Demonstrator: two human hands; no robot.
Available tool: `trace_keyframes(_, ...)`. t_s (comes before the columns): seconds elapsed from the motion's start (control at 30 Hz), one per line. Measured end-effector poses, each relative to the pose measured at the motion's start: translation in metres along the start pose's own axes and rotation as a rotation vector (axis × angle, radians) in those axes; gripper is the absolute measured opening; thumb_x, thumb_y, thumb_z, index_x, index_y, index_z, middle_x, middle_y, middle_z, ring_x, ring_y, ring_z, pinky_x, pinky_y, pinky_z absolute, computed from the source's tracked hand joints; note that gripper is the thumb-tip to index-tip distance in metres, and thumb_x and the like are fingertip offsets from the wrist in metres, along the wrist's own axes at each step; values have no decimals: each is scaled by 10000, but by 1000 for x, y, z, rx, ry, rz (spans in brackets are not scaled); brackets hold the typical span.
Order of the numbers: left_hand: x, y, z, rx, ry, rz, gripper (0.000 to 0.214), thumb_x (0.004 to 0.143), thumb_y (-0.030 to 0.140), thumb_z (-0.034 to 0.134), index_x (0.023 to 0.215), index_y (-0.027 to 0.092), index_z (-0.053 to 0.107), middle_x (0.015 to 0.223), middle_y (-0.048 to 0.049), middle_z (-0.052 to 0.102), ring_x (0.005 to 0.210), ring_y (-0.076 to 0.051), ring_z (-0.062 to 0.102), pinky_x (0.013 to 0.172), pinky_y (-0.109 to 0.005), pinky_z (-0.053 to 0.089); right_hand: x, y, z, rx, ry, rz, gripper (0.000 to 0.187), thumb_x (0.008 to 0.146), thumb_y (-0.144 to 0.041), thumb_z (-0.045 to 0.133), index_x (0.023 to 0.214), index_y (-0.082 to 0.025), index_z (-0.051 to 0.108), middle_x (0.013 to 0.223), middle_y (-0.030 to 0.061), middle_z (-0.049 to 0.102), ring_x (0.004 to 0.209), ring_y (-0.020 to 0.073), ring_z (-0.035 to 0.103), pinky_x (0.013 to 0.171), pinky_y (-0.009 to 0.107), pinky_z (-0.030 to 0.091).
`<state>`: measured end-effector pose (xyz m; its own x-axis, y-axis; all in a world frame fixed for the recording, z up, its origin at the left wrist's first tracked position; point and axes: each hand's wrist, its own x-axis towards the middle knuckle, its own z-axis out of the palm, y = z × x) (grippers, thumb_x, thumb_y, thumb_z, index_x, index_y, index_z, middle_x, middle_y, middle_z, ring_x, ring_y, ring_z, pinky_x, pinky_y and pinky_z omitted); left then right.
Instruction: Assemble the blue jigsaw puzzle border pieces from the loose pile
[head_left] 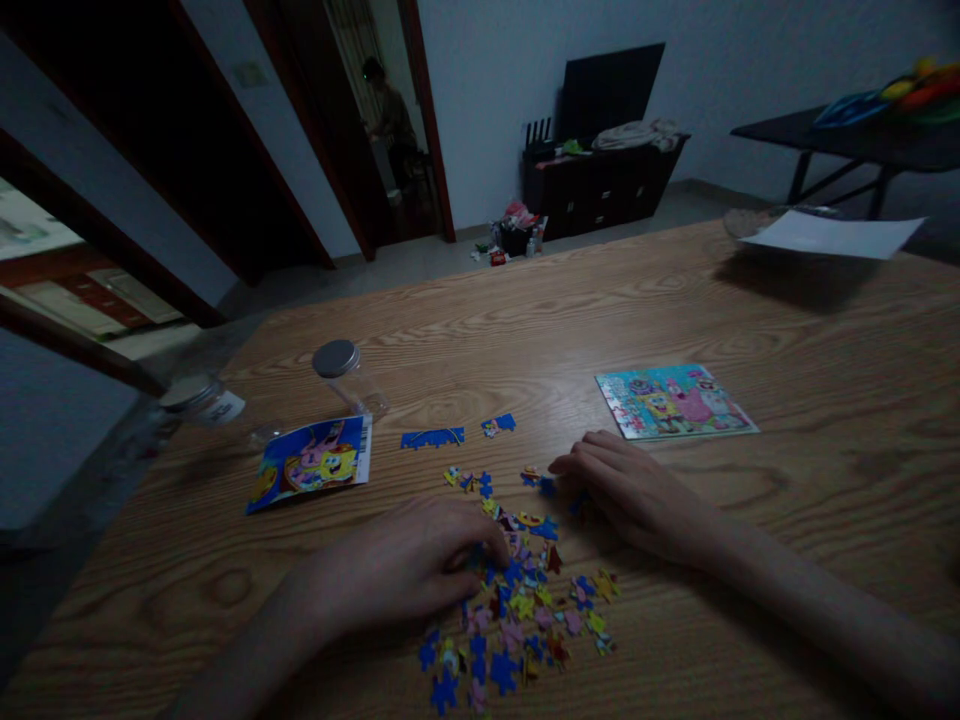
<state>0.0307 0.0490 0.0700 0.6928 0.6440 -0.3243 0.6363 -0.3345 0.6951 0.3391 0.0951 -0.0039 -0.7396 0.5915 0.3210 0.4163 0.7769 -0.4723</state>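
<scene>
The desk (757, 350) is wood with a visible grain and a smooth satin finish. Left of its centre stands a transparent jar (356, 395), glass or plastic, smooth and glossy, with a metal lid (336, 358). Near its front edge lie jigsaw pieces (517, 610) of printed card, matt. Left of centre lies a printed sleeve (311, 465), glossy paper. Right of centre lies a picture card (675, 402), lightly sheened. At the far corner lies a white paper sheet (832, 234), smooth and matt.

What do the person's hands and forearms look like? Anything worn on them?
The left hand and right hand are bare: no gloves, and no ring, watch or bracelet shows in this dim view. The left forearm and right forearm are bare too, with no sleeve or cuff in frame.
</scene>
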Motion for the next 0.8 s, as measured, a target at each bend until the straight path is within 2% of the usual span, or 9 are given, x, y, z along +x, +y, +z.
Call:
trace_keyframes(0.07,-2,0,-6,-27,-2,27,359,992,93,607,1257,310,713,1255,-2,748,1154,-207,694,1001,-325,516,-1,1,1,1,-12,9,332,967,-9,435,1203,-194,577,1022,100,650,953,250,589,804,373,495)
trace_keyframes(0.13,-1,0,-8,-16,31,-10,305,1036,147,580,1259,309,712,1230,-8,753,1140,-207,698,1000,-334,514,-2,2,1,4,-24,13,324,967,-16,442,1202,-191,580,1026,101,644,954,254,582,806,377,487)
trace_keyframes(0.23,6,3,1,52,73,-63,142,1028,275,658,1151,268,727,1130,-24,761,1062,-228,703,943,-349,522,-2,2,1,-1,-25,11,313,978,-24,434,1201,-184,584,1020,105,641,946,258,572,802,383,481)
trace_keyframes(0.3,11,6,12,111,78,-60,81,1010,273,683,1076,244,720,1084,-27,757,1046,-237,694,935,-360,511,-1,1,0,-2,-12,-3,293,1001,-35,421,1198,-179,583,1016,107,647,939,255,571,794,377,477)
trace_keyframes(0.4,16,10,25,191,91,-125,153,962,312,751,1070,218,696,1080,-52,741,1049,-272,677,929,-399,502,1,0,0,-7,17,-37,256,1032,-62,415,1193,-177,578,1007,105,656,923,245,569,772,360,467)
trace_keyframes(0.5,16,11,28,195,77,-142,181,939,298,774,1072,213,684,1076,-51,732,1043,-275,668,922,-400,499,2,-1,1,-17,39,-53,220,1054,-91,418,1175,-177,582,977,95,652,891,235,560,753,349,456)
trace_keyframes(0.63,14,9,24,154,66,-97,133,934,216,752,1029,214,660,1029,-23,719,976,-237,662,899,-365,496,1,0,2,-15,30,-43,198,1067,-111,430,1172,-174,586,973,89,644,888,228,553,754,346,451)
trace_keyframes(0.8,13,6,20,148,92,-18,53,1013,254,660,1044,215,640,1151,-50,665,1074,-239,629,922,-360,487,1,2,3,-18,18,-36,189,1075,-129,434,1173,-170,590,977,91,641,897,231,551,761,349,454)
